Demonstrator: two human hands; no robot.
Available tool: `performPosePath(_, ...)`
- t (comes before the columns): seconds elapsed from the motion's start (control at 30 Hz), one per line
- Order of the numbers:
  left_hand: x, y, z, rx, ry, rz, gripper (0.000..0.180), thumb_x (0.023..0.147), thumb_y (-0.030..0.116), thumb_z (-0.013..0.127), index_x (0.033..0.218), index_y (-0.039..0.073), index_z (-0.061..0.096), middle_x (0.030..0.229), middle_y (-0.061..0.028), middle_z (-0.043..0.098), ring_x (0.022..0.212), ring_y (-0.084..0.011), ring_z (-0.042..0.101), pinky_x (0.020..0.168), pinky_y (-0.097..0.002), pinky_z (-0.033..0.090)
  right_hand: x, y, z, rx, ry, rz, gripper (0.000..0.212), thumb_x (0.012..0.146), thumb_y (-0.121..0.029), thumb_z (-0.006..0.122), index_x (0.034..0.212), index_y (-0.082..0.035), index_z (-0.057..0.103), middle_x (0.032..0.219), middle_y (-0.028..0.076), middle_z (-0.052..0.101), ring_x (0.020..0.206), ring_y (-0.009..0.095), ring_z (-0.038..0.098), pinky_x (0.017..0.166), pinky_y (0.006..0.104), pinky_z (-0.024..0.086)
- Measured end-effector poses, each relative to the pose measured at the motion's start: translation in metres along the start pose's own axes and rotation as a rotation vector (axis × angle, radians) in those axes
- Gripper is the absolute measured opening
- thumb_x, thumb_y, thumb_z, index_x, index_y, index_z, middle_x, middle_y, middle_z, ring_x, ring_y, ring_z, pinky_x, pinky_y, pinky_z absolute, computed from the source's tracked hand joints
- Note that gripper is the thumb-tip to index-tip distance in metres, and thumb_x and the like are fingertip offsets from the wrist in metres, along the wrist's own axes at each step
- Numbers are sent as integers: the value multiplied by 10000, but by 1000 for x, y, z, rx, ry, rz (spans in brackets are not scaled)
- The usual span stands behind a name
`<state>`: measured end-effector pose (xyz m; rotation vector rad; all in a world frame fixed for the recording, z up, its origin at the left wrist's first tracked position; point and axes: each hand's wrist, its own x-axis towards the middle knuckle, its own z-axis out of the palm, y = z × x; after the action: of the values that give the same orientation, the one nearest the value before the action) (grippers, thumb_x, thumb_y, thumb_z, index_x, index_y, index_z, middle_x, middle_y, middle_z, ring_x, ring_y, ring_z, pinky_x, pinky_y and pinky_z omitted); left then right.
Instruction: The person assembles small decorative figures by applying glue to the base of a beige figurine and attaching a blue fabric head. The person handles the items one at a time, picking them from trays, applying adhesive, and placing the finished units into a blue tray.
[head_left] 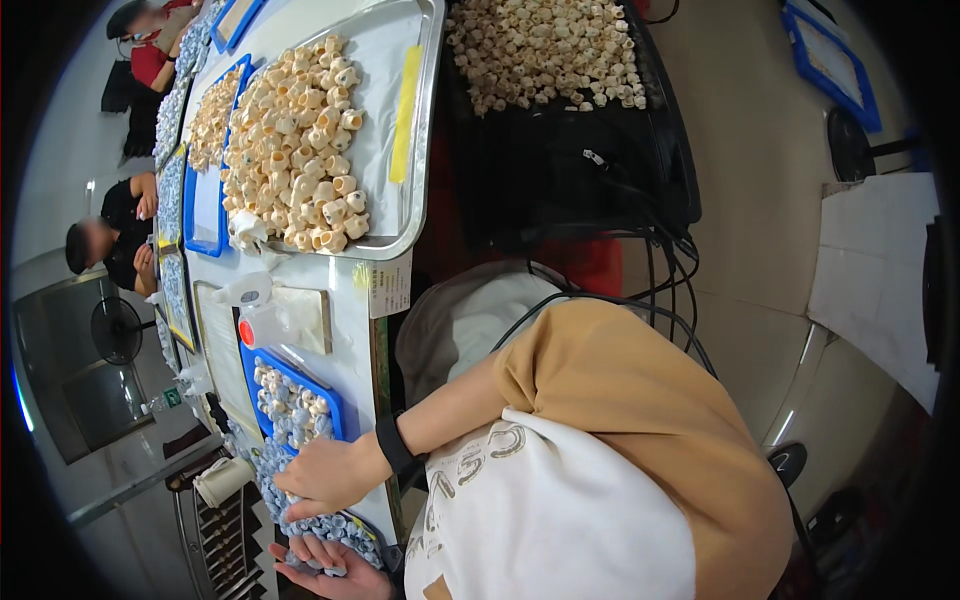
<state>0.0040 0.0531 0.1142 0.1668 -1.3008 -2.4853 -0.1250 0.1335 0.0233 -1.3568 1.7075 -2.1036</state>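
Note:
My right hand point(330, 473), with a black band at the wrist, reaches in over a heap of small pale-blue pieces point(278, 462). Its fingers are bent down and together; whatever lies between them is hidden. Below it in the head view, my left hand point(335, 573) is turned partly palm up, fingers curled round some small pale-blue pieces point(330, 570). Just above my right hand, a blue tray point(333, 405) holds cream, hollow, cup-like pieces point(293, 405), mixed with pale-blue ones.
A metal tray point(408, 215) holds a big heap of cream hollow pieces point(300, 150). A white bottle with a red spot point(265, 325) stands nearby. A black bin point(560, 170) carries more pieces; cables point(655, 265) hang beside it. Two people point(125, 235) point(165, 50) sit across the table.

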Motion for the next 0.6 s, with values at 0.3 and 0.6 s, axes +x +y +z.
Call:
performPosePath(0.3,-6,-7,-21,100,348,167,380,955,305,401,1246,62,419,731,-29,399,476,-93,300,388,-208,257,5,12,-3,-586,176,-211,436,665,-465,670,761,-47,591,789,35,534,905,216,474,669,297,384)
performPosePath(0.6,1,7,-22,393,282,139,414,954,288,412,1291,54,360,733,-2,340,487,-64,271,375,-186,236,24,10,18,-823,29,-86,195,660,-242,613,773,-110,702,937,82,589,981,268,461,736,387,331)
